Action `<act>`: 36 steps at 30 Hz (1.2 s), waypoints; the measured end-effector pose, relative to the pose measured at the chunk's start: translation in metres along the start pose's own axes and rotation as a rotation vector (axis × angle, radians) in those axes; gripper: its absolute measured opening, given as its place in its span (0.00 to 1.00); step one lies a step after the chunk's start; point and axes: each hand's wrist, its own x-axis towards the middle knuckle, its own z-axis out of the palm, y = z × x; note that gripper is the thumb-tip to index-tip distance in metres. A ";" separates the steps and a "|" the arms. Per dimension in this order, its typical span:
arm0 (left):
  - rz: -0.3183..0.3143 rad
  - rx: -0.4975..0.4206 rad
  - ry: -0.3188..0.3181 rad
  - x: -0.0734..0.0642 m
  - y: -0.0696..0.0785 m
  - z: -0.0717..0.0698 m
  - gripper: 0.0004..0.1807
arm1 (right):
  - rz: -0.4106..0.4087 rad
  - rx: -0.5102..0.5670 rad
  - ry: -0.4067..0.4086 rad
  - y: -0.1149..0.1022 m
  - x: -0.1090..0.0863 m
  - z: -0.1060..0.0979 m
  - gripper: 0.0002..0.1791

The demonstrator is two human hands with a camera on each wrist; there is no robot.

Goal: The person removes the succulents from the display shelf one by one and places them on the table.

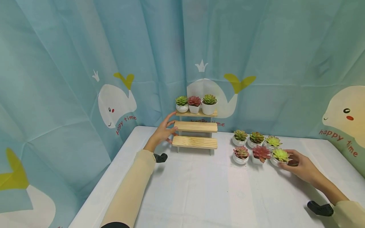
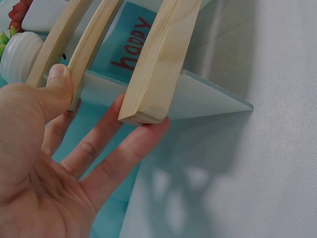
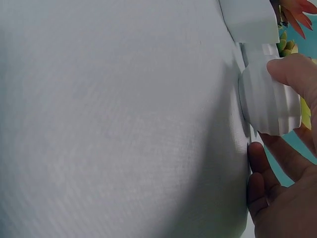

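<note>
A three-tier wooden display stand [image 1: 195,127] rises at the back middle of the white table. My left hand [image 1: 163,131] holds its left end. In the left wrist view the thumb lies on the middle board [image 2: 91,37], while other fingertips touch the ends of the boards. My right hand [image 1: 303,166] grips a light green potted succulent [image 1: 280,155] at the front right of a group of small pots. The right wrist view shows thumb and fingers around its ribbed white pot [image 3: 270,96], low against the tablecloth; most of the plant is hidden there.
Three potted succulents stand on the top tier, including a red one [image 1: 194,101]. Beside the gripped pot are a dark red succulent [image 1: 260,153], a pinkish one [image 1: 240,152] and several others in two rows. A blue whale-print curtain [image 1: 159,47] hangs behind.
</note>
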 end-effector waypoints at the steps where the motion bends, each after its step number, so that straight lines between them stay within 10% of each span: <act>1: 0.000 -0.001 0.002 0.000 0.000 0.000 0.40 | 0.001 0.000 -0.001 0.000 0.000 0.000 0.41; 36: -0.012 -0.009 0.003 0.000 0.000 -0.001 0.40 | 0.010 -0.010 -0.025 -0.003 0.001 -0.002 0.43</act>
